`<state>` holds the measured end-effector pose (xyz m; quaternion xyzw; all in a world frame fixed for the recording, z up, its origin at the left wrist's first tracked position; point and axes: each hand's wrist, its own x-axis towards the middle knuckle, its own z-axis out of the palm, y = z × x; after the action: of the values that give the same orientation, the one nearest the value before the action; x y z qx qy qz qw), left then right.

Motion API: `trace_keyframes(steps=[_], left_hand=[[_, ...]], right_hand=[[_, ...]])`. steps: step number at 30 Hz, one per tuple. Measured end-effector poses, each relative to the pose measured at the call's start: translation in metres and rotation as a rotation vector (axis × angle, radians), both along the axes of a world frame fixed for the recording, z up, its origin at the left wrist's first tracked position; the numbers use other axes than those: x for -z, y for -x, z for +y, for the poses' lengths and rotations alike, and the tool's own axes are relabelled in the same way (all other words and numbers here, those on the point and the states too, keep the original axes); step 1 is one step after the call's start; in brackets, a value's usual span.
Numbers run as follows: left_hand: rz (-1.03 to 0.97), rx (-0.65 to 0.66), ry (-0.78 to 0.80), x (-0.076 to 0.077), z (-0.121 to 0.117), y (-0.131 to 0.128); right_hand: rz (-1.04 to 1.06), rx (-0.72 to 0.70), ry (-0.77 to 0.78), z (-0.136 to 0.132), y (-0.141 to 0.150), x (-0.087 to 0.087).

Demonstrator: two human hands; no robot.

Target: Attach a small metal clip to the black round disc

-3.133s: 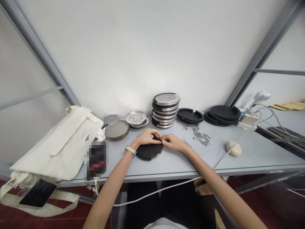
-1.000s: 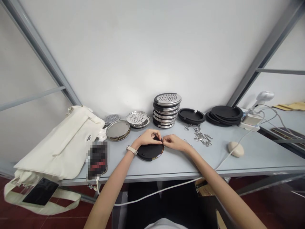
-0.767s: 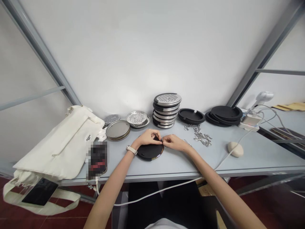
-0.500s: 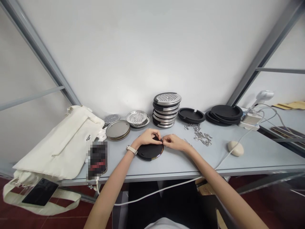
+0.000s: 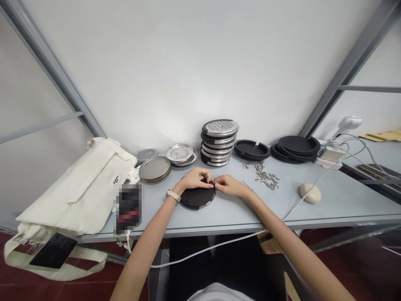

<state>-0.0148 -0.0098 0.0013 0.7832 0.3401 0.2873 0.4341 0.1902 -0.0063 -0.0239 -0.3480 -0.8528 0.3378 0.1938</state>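
Note:
A round black disc (image 5: 196,197) with a shiny edge lies on the table in front of me. My left hand (image 5: 197,179) rests over its far side, thumb and fingers curled in on its upper right rim. From the right, my right hand (image 5: 226,185) pinches at the same spot on the rim, its fingertips pressed together. Whatever small part sits between the fingertips is too small to make out. Just behind stands a tall stack of perforated metal discs in black holders (image 5: 219,142). Small metal clips (image 5: 266,177) lie in a loose heap to the right.
Plain metal discs (image 5: 155,169) and perforated discs (image 5: 179,153) are at the left, beside a white bag (image 5: 75,192) and a phone (image 5: 128,209). Black round holders (image 5: 252,149) sit behind the clips. A cream mouse (image 5: 310,193) and a white cable (image 5: 206,252) are nearer the front.
The view has shifted very slightly. Both hands stay at the disc's rim, with only tiny finger movement.

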Motion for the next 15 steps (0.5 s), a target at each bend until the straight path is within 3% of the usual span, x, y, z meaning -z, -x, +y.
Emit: trace_keyframes(steps=[15], left_hand=[[-0.003,0.031,-0.023,0.0017,0.0016,0.0024]], right_hand=[[0.000,-0.032,0.000,0.0003,-0.0007,-0.0034]])
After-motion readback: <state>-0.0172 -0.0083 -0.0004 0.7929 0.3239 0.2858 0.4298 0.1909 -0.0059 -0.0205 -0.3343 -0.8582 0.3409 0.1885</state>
